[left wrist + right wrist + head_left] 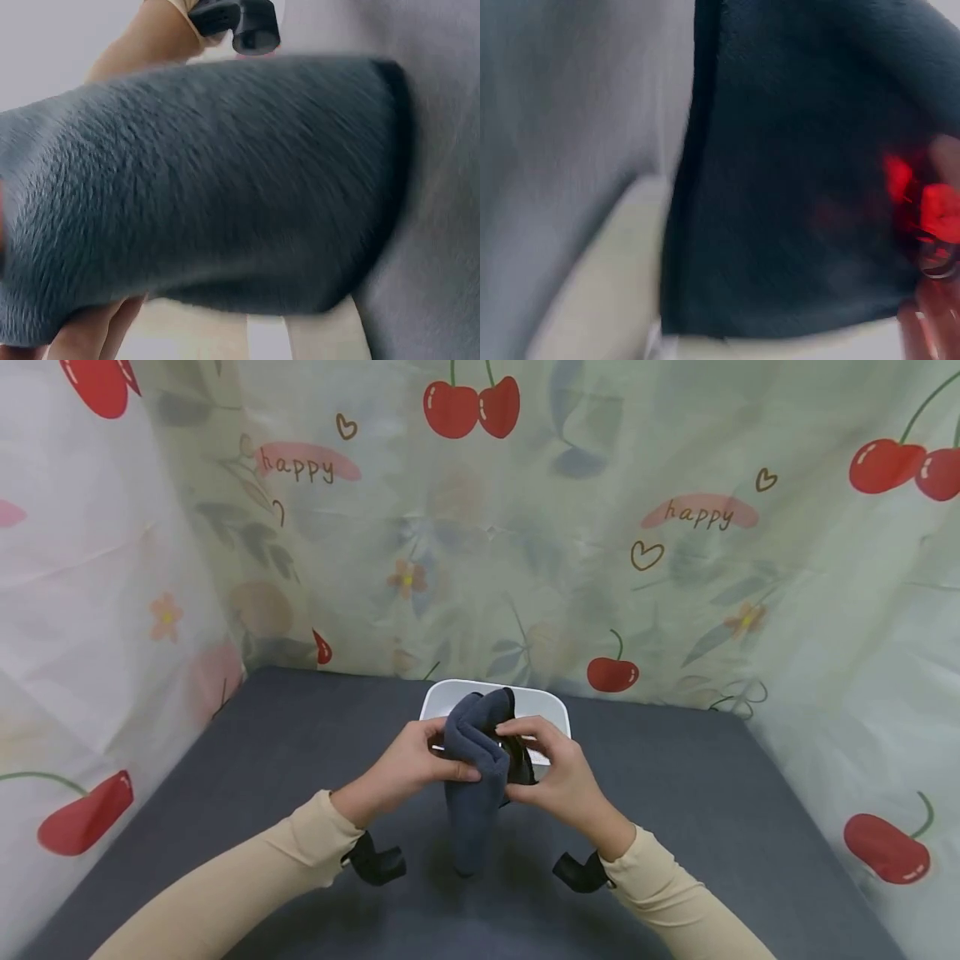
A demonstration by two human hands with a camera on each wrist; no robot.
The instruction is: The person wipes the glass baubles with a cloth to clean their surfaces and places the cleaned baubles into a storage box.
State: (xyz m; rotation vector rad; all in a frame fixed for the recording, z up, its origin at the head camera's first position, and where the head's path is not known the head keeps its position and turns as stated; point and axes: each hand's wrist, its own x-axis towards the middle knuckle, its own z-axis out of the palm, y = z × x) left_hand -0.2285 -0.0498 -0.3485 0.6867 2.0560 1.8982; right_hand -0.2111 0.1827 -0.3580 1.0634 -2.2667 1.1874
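Note:
A grey-blue fleecy cloth (471,814) with a dark edge hangs folded in front of me, its lower end dangling over the table. My left hand (411,762) pinches it, thumb on the near face and fingers behind. Facing it, my right hand (564,777) grips a dark glossy object (521,762) partly wrapped by the cloth; I cannot tell its kind. In the right wrist view, bright red spots (939,214) show on the object beside the fingertips. The cloth (210,187) fills much of the left wrist view and hides most of the fingers.
Just behind the hands stands a white rectangular tub (551,703) with rounded corners. It sits near the back of the dark grey table (660,827). Curtains printed with cherries (612,674) enclose the table at the back and sides. Black wrist cameras (377,862) are strapped under both wrists.

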